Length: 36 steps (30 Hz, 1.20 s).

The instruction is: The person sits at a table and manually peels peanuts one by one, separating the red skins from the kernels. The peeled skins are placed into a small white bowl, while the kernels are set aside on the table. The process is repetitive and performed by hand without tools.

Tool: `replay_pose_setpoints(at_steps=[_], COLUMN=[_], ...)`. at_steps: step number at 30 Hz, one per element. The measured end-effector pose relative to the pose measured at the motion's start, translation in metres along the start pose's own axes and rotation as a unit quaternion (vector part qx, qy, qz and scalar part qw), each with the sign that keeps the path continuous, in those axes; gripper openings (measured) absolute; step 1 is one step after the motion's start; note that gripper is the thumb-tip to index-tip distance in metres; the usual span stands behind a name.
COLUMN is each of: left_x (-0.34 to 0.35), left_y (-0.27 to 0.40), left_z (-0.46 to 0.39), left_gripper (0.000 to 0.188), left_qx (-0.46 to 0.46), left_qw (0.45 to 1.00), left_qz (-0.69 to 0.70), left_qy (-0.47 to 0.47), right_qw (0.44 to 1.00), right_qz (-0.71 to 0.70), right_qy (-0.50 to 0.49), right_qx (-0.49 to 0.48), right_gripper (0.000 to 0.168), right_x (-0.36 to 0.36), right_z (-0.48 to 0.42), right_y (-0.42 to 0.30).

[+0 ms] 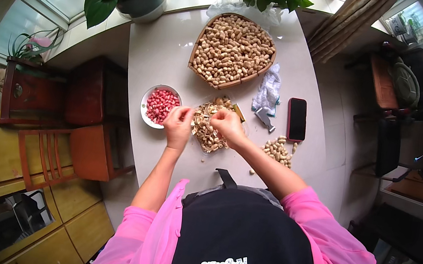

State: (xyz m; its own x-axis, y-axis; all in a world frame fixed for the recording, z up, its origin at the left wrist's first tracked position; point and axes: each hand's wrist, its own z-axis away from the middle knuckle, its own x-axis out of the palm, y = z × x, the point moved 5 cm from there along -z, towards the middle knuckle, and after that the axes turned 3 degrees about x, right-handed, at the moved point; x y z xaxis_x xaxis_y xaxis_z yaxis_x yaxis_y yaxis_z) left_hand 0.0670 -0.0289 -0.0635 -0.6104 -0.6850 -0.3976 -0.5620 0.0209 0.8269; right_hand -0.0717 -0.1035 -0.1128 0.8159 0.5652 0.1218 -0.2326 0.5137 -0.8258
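Note:
My left hand (pixel 178 125) is between a white bowl of red-skinned peanut kernels (pixel 161 103) and a clear plastic tray heaped with broken peanut shells (pixel 209 138). Over the right part of that tray is my right hand (pixel 229 125), its fingers bent and pinched together. The fingertips of both hands point toward each other with a gap between them; whether either holds a peanut cannot be told. A small pile of unshelled peanuts (pixel 278 151) lies on the table to the right of my right forearm. Farther back, a woven bamboo basket (pixel 231 83) is full of unshelled peanuts.
Right of the tray lie a crumpled white cloth (pixel 269 87), a grey metal tool (pixel 265 119) and a dark-screened phone (pixel 297 119). A plastic bag (pixel 233 1) sits behind the basket. Potted plants (pixel 143 3) line the windowsill. Wooden chairs (pixel 90 151) stand left of the table.

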Motion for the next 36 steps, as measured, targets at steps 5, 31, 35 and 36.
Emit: replay_pose_setpoints(at_steps=[5, 31, 35, 36], left_x=[-0.027, -0.044, -0.041, -0.036], left_y=[-0.104, -0.151, -0.15, -0.135], left_z=[0.005, -0.019, -0.017, -0.027], left_gripper=[0.008, 0.008, 0.017, 0.018], left_qx=[-0.023, -0.399, -0.228, -0.209], left_qw=[0.966, 0.91, 0.934, 0.919], left_qz=[-0.258, 0.106, -0.249, -0.297], left_qy=[0.027, 0.036, -0.116, -0.152], right_qw=[0.893, 0.705, 0.711, 0.711], right_qz=[0.402, 0.626, 0.633, 0.646], right_qy=[0.018, 0.124, 0.113, 0.098], right_qx=[-0.203, -0.311, -0.284, -0.259], right_gripper=[0.018, 0.016, 0.014, 0.014], right_x=[0.003, -0.012, -0.016, -0.016], right_z=[-0.04, -0.245, -0.236, -0.234], right_y=[0.026, -0.129, -0.127, -0.131])
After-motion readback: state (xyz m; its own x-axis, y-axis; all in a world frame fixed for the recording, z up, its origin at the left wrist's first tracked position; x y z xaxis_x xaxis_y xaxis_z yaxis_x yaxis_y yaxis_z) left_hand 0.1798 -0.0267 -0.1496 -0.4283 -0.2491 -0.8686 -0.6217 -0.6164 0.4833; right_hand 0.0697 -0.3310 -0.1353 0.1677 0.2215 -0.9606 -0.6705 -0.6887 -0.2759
